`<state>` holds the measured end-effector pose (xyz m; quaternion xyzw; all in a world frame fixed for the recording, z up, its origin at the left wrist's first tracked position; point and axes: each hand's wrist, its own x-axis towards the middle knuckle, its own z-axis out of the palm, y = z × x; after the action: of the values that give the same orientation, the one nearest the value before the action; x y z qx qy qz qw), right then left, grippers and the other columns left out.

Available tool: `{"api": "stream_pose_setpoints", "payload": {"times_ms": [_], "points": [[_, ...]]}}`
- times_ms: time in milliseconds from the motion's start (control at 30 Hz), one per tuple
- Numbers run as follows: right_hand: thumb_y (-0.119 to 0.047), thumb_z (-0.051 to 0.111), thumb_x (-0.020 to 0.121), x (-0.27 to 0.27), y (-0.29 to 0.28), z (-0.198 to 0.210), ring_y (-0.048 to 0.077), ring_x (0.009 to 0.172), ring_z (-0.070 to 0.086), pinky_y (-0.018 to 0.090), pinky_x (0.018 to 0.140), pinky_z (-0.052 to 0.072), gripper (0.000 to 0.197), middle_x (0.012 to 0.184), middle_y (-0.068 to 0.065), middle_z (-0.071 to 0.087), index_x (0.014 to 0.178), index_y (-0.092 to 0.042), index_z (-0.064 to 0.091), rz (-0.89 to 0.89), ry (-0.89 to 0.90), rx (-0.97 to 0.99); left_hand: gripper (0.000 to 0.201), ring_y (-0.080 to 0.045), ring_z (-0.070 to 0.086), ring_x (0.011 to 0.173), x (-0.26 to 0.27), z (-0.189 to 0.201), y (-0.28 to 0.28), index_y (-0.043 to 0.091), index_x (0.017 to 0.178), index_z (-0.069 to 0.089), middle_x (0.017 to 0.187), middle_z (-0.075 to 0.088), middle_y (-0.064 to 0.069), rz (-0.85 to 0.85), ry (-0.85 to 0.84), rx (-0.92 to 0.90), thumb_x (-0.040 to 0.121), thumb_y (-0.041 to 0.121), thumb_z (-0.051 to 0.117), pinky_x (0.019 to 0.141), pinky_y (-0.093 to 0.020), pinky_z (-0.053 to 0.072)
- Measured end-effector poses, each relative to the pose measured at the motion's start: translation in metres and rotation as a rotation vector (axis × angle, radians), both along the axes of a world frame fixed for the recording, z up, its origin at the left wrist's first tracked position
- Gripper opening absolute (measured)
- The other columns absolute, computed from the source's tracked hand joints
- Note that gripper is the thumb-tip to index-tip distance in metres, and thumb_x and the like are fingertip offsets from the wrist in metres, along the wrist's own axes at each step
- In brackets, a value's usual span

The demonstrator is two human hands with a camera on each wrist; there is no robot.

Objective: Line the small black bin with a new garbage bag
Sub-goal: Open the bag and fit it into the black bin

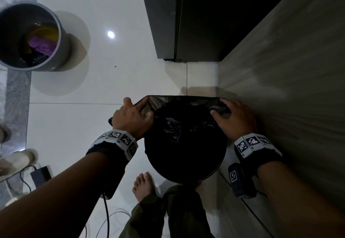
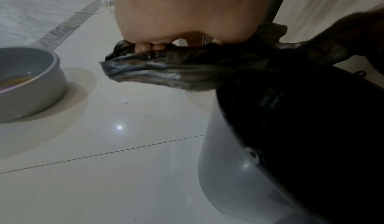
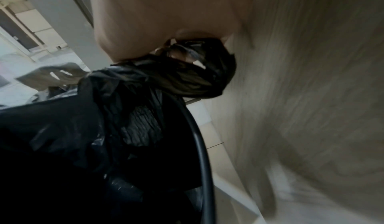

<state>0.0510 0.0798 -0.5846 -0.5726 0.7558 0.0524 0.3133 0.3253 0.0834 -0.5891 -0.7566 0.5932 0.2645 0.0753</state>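
The small black bin [image 1: 186, 165] stands on the tiled floor against a wood-grain wall, with a black garbage bag [image 1: 179, 125] hanging inside it. My left hand [image 1: 134, 116] grips the bag's left top edge, stretched out over the rim. My right hand [image 1: 233, 118] grips the bag's right top edge by the wall. In the left wrist view my fingers [image 2: 149, 46] curl round bunched black plastic [image 2: 166, 73] beside the bin's grey-looking side [image 2: 234, 170]. In the right wrist view the bag [image 3: 182, 73] is gathered in my grip above the bin's rim [image 3: 205, 161].
A grey bin [image 1: 61, 38] holding purple and yellow rubbish stands at the far left. A dark cabinet [image 1: 168, 23] rises ahead, the wood-grain wall [image 1: 289, 79] runs along the right. My bare foot [image 1: 143, 187] is beside the bin; a charger and cables [image 1: 40, 174] lie at lower left.
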Motion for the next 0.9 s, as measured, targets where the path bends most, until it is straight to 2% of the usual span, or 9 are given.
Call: {"api": "stream_pose_setpoints", "payload": {"times_ms": [133,200,300,433,567,667,733,800,900], "points": [[-0.060,0.047,0.082,0.004,-0.011,-0.002,0.031,0.117,0.051,0.039,0.095,0.042,0.049,0.124,0.008,0.058,0.121,-0.034,0.058,-0.109,-0.048,0.013,0.042,-0.036,0.051,0.073,-0.007,0.006,-0.011,0.042,0.122,0.048,0.089,0.038,-0.009,0.097,0.013,0.002,0.080,0.046,0.042,0.072,-0.037,0.039],[-0.072,0.039,0.077,0.004,-0.017,-0.006,0.030,0.114,0.054,0.040,0.095,0.046,0.060,0.122,0.007,0.060,0.117,-0.032,0.061,-0.136,-0.034,0.064,0.041,-0.036,0.052,0.079,-0.010,0.007,-0.017,0.045,0.118,0.052,0.092,0.040,-0.008,0.131,0.013,0.043,0.079,0.051,0.041,0.074,-0.037,0.038],[-0.083,0.027,0.072,0.005,-0.023,-0.010,0.030,0.100,0.060,0.041,0.087,0.050,0.075,0.108,0.006,0.065,0.103,-0.029,0.069,-0.141,-0.030,0.124,0.048,-0.038,0.058,0.100,-0.009,0.005,-0.026,0.047,0.122,0.053,0.099,0.043,-0.007,0.141,0.025,0.130,0.078,0.059,0.039,0.085,-0.039,0.042],[-0.085,0.020,0.073,0.006,-0.024,-0.016,0.028,0.076,0.058,0.035,0.075,0.046,0.089,0.087,0.010,0.061,0.087,-0.012,0.069,-0.222,-0.025,0.327,0.058,-0.031,0.060,0.102,-0.002,-0.011,-0.030,0.048,0.111,0.061,0.101,0.054,-0.007,0.095,0.111,0.294,0.071,0.074,0.028,0.089,-0.038,0.046],[-0.088,0.030,0.068,0.003,-0.014,-0.025,0.034,0.099,0.059,0.037,0.088,0.043,0.092,0.106,0.013,0.059,0.109,-0.013,0.063,-0.470,-0.159,0.467,0.077,-0.021,0.065,0.085,0.003,-0.018,-0.021,0.029,0.074,0.073,0.085,0.072,0.001,0.156,0.277,0.417,0.060,0.091,0.030,0.084,-0.035,0.051],[-0.088,0.042,0.056,-0.001,0.000,-0.028,0.033,0.105,0.061,0.041,0.096,0.043,0.093,0.119,0.010,0.066,0.110,-0.017,0.068,-0.541,-0.296,0.416,0.069,-0.020,0.065,0.088,0.006,-0.021,-0.010,0.034,0.079,0.071,0.090,0.070,0.004,0.159,0.299,0.435,0.055,0.090,0.040,0.086,-0.035,0.052],[-0.078,0.048,0.060,-0.007,0.012,-0.030,0.032,0.093,0.065,0.044,0.092,0.048,0.072,0.099,0.008,0.073,0.091,-0.019,0.074,-0.546,-0.378,0.413,0.064,-0.023,0.064,0.092,0.008,-0.021,-0.002,0.033,0.089,0.069,0.099,0.064,-0.001,0.125,0.280,0.452,0.057,0.084,0.047,0.089,-0.038,0.051],[-0.054,0.051,0.081,-0.007,0.026,-0.021,0.030,0.079,0.065,0.036,0.074,0.048,0.043,0.078,0.009,0.070,0.074,-0.016,0.071,-0.522,-0.424,0.393,0.063,-0.026,0.059,0.098,0.009,-0.019,0.007,0.029,0.099,0.066,0.108,0.052,-0.004,0.093,0.249,0.472,0.060,0.076,0.050,0.093,-0.038,0.048],[-0.017,0.051,0.091,-0.008,0.049,-0.015,0.023,0.076,0.061,0.030,0.065,0.042,0.021,0.078,0.004,0.066,0.078,-0.019,0.067,-0.473,-0.491,0.245,0.057,-0.026,0.057,0.102,0.012,-0.018,0.021,0.023,0.097,0.065,0.113,0.046,-0.005,0.070,0.241,0.477,0.061,0.064,0.051,0.094,-0.036,0.045]]}}
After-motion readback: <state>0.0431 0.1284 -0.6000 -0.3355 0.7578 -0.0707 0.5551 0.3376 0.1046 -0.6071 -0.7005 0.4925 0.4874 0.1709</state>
